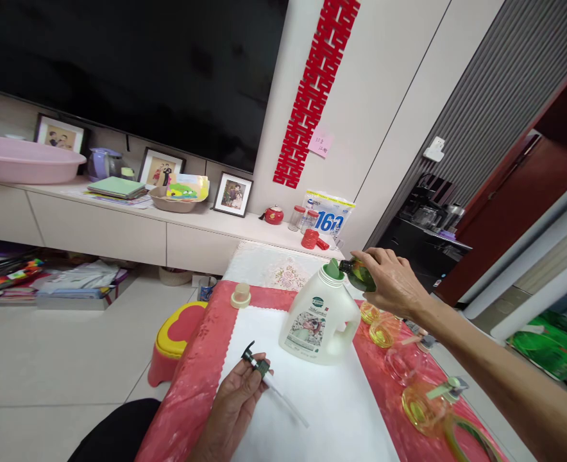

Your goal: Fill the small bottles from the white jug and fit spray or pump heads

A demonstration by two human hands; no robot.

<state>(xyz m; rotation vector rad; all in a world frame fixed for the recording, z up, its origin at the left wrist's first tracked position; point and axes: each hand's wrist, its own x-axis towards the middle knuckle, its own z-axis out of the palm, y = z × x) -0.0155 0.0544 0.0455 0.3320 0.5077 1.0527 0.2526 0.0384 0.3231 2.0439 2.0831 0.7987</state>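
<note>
My left hand [238,398] grips a black pump dispenser head [260,366], its clear dip tube [286,401] slanting down to the right over the white mat. In my right hand [389,276] is a small dark green bottle [360,274], tipped sideways. Its black neck meets the green spout [332,268] of a large off-white detergent jug [312,314]. The jug stands upright on the mat with its handle to the right. Whether liquid flows between them cannot be made out. A translucent cap [240,296] lies left of the jug.
On the table's right side stand several yellow glass bottles [382,332] and a roll of tape [471,439]. A white mat [331,410] covers part of the red tablecloth [182,391]. To the left is a yellow-and-red stool [172,346]; behind runs a low cabinet [105,221].
</note>
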